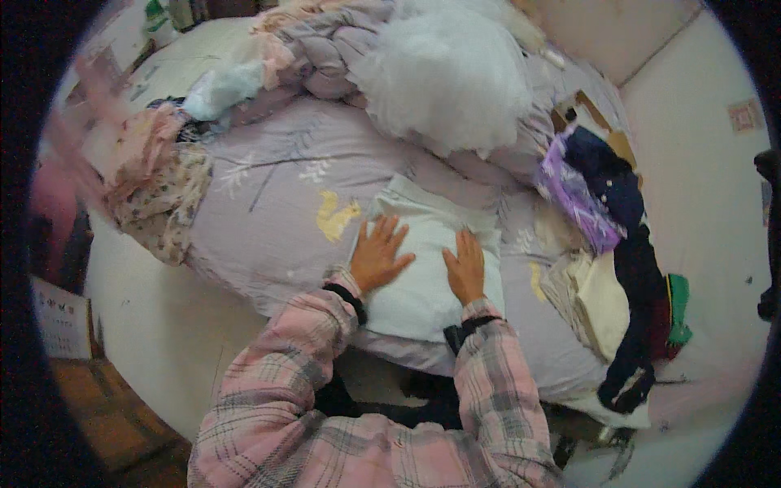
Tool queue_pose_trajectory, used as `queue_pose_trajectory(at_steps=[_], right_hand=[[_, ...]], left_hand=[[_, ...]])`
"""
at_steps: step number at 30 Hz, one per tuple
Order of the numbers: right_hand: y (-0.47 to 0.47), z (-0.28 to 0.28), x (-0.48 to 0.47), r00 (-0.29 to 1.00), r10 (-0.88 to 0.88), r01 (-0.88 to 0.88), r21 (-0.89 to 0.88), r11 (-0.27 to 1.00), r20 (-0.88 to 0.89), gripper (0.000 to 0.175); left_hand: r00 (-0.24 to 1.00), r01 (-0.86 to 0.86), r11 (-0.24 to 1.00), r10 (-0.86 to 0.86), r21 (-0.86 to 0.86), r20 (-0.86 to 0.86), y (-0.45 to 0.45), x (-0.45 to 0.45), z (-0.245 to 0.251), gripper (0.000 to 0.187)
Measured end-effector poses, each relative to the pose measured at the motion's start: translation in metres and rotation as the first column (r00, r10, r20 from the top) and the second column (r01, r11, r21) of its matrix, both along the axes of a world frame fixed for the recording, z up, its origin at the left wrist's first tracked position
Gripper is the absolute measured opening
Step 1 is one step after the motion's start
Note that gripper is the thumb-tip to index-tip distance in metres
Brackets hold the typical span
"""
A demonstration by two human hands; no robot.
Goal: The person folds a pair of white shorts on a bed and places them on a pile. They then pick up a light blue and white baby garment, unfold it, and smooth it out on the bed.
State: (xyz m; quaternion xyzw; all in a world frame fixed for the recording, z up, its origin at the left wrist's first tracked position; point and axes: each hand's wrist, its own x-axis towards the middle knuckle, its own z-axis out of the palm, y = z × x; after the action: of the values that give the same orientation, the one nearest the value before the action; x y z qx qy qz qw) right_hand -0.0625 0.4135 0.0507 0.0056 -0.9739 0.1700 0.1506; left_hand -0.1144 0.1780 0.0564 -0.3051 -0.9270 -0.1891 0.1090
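Observation:
A white fabric cover [421, 287], shaped like a pillowcase, lies flat near the front edge of a bed. My left hand [379, 253] rests palm down on its left side, fingers spread. On its right side lies my right hand [467, 266], also palm down, with the thumb apart from the fingers. Neither hand grips anything. Beyond the cover, a big heap of white fluffy filling [445, 79] sits on the bedding. Whether there is anything inside the cover I cannot tell.
The bed has a lilac sheet [274, 183] with squirrel prints. Crumpled clothes [161, 177] lie at its left edge. Dark clothing [637, 293], a purple patterned cloth [567, 183], folded cream cloth [601, 299] and an open cardboard box [621, 146] line the right side by the wall.

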Motion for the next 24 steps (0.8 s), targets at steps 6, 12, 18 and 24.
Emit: queue_pose_trajectory(at_steps=[6, 12, 18, 24], right_hand=[[0.017, 0.004, 0.054, 0.993, 0.079, -0.079, -0.011, 0.997, 0.086, 0.058], [0.044, 0.01, 0.112, 0.983, 0.021, -0.021, -0.004, 1.0, 0.181, 0.055], [0.058, 0.018, 0.146, 0.935, -0.223, 0.275, -0.167, 0.947, 0.275, 0.063], [0.056, 0.029, 0.158, 0.854, -0.4, 0.504, -0.334, 0.797, 0.334, 0.059]], left_hand=[[0.996, -0.022, 0.987, 0.008, 0.157, 0.088, -0.027, 0.021, -0.003, 0.066], [0.953, -0.292, 0.9, 0.245, 0.324, 0.179, -0.073, 0.069, -0.002, 0.064], [0.669, -0.56, 0.77, 0.203, 0.306, 0.715, -0.101, 0.076, 0.001, 0.049], [0.217, -0.647, 0.661, -0.318, 0.38, 0.923, -0.121, 0.08, -0.023, 0.036]])
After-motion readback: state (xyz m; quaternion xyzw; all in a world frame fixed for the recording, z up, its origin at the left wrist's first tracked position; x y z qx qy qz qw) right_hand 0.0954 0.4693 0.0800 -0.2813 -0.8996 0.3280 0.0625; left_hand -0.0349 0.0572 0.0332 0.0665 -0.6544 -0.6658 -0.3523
